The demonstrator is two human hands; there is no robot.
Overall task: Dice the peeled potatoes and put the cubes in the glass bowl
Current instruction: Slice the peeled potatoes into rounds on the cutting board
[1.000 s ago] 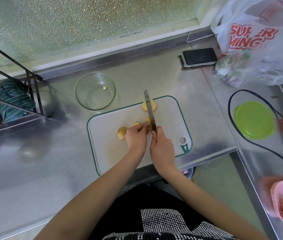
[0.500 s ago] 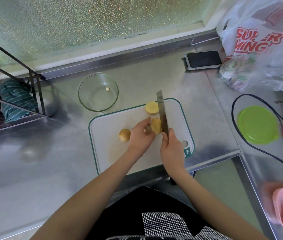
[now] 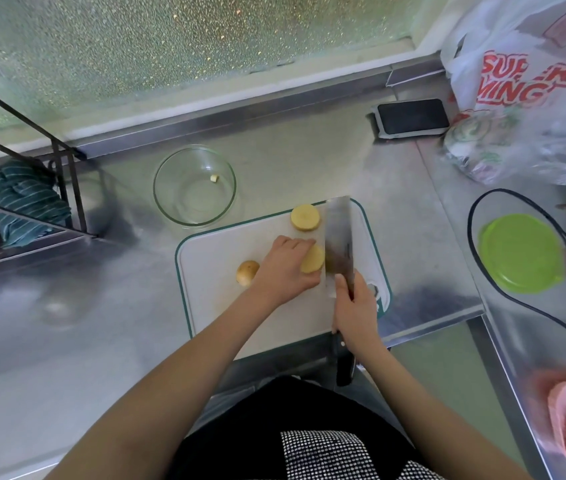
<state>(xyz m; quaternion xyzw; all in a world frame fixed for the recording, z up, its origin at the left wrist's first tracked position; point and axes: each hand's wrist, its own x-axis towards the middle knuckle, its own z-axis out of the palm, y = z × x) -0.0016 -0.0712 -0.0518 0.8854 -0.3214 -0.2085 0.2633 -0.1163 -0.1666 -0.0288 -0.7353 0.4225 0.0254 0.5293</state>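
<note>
Cleaver point(image 3: 338, 237) beside held potato slice point(image 3: 312, 259).

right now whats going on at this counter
A person is cutting potatoes on a white cutting board. The left hand steadies a potato piece while the right hand grips a cleaver beside it. Another cut piece and a small potato wait on the board. The glass bowl holds one small bit.
</note>
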